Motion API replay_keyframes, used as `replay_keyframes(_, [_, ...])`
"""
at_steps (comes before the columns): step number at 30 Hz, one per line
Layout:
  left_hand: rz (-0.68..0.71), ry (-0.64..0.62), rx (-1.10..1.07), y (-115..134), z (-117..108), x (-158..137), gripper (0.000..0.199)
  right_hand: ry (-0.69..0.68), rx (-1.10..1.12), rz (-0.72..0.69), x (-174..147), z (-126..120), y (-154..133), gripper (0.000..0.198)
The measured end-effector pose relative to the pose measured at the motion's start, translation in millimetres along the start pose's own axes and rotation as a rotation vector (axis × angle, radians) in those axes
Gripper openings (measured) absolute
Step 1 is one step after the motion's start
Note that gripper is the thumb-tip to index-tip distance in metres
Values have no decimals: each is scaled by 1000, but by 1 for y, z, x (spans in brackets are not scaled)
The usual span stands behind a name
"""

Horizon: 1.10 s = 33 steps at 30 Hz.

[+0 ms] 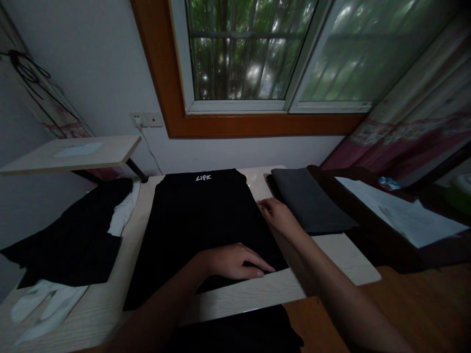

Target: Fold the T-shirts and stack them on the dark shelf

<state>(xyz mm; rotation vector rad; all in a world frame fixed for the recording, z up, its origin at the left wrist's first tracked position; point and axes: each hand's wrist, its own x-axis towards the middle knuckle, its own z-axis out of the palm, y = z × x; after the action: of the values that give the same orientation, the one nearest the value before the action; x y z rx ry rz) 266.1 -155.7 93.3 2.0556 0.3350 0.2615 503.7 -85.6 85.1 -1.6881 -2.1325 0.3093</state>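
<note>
Table (pixel 253 293) below window (pixel 250 63), black cloth (pixel 202 215) flat on top, left hand (pixel 235 261) spread, right hand (pixel 280 215) curled, grip unclear.

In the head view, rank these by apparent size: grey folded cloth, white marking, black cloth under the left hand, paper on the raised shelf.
1. Black cloth
2. Grey folded cloth
3. Paper on the raised shelf
4. White marking

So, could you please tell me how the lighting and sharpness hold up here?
In the head view, the room is dim, with bright patches in the window; in the head view, the black cloth loses nearly all surface detail, though its white marking stands out; also in the head view, the sheet at right looks soft, its contents unreadable.
</note>
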Motion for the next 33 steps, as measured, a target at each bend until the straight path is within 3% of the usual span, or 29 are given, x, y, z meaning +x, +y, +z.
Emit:
replay_keyframes(4, [-136, 347, 230, -23, -35, -32, 35, 49, 11, -112, 5, 28, -12, 38])
replay_keyframes(7, [-386, 515, 587, -52, -59, -57, 41, 54, 14, -164, 16, 46, -23, 44])
replay_keyframes(10, [-623, 523, 816, -78, -74, -79, 50, 49, 19, -180, 32, 61, -41, 49])
replay_keyframes(13, [-757, 585, 952, -94, -77, -94, 53, 38, 38, -221, 47, 78, -72, 53])
replay_keyframes(18, [-817, 675, 1032, -103, -70, -103, 54, -53, 39, -230, 62, 117, -131, 60])
replay_keyframes(21, [-825, 680, 1036, -101, -68, -105, 54, -70, 15, -204, 64, 134, -144, 61])
replay_keyframes(25, [-853, 695, 1054, -99, -68, -113, 55, -25, -10, -167, 67, 132, -119, 59])
replay_keyframes(33, [-916, 678, 1102, -106, -70, -153, 58, 59, -107, -34, 67, 94, -17, 57])
